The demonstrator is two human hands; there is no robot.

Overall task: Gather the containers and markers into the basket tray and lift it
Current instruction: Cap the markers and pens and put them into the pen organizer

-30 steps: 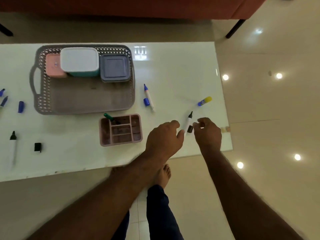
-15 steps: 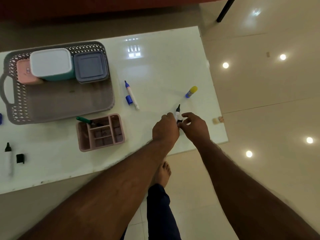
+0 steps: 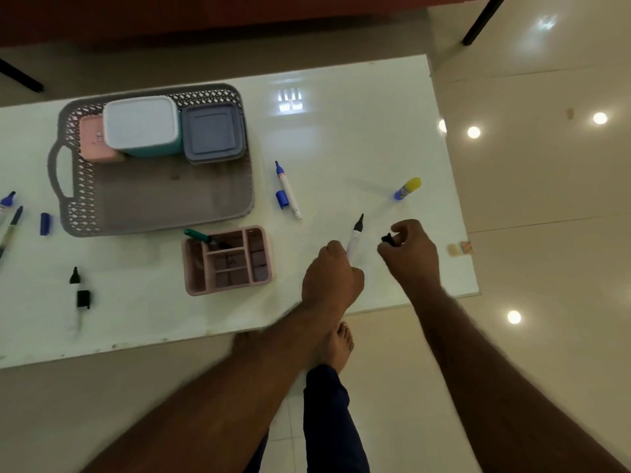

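My left hand (image 3: 330, 278) grips an uncapped black marker (image 3: 355, 235) upright above the table's front right. My right hand (image 3: 411, 252) pinches its black cap (image 3: 387, 239) a little to the right, apart from the tip. The grey basket tray (image 3: 153, 199) at the back left holds a pink container (image 3: 90, 139), a white-lidded teal container (image 3: 143, 126) and a grey container (image 3: 212, 133). A pink divided organizer (image 3: 227, 261) with a green marker (image 3: 198, 235) in it stands in front of the tray. A blue marker (image 3: 288, 191) and its cap (image 3: 281, 199) lie right of the tray.
A yellow-capped glue stick (image 3: 407, 188) lies at the right. At the left lie a black marker (image 3: 75, 295) with its cap (image 3: 83, 298), more markers (image 3: 8, 213) and a blue cap (image 3: 45, 223). The white table (image 3: 341, 131) ends just in front of my hands.
My hands have lifted the black marker and its cap off the table. The right hand drew the cap a little to the right, away from the marker.
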